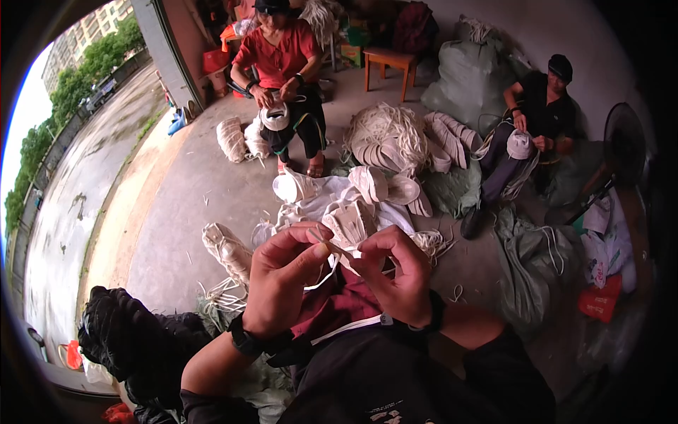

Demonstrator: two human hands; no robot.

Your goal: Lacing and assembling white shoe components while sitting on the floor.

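In front of my chest, my left hand (281,272) pinches one part of a thin off-white shoelace (330,242) between thumb and fingertips. My right hand (397,272) closes its thumb and forefinger on the same lace, close to the left fingertips. A loose white length hangs below the hands. Just beyond them sits a cream shoe upper (346,220) with eyelet rows, its lower part hidden by my fingers. Dark bands circle both my wrists.
Several cream shoe uppers lie on white cloth (321,205). Bundled uppers (227,247) stand at left, with a large lace pile (387,134) farther off. Two co-workers sit handling uppers, one in red (279,49), one in black (547,106). A green sack (530,261) lies right.
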